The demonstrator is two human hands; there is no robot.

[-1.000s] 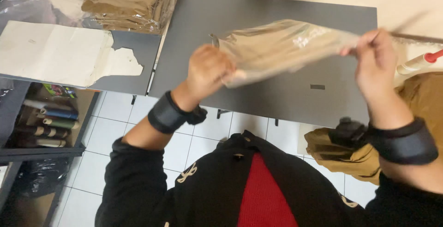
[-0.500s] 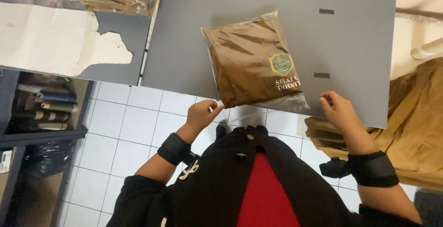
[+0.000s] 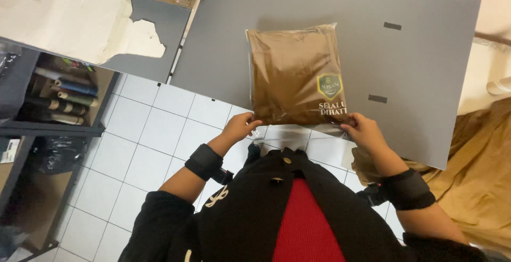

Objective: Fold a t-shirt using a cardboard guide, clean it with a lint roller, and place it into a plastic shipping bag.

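Since a moment ago both hands have closed on the bagged brown garment, left hand and right hand pinching its near corners (bare grey table beyond)

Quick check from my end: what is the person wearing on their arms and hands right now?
Both hands are bare. The left hand and right hand each have a wide black wrist band: left band, right band, with a small dark device clipped on it. Black sleeves are pushed up to the elbows, forearms uncovered.
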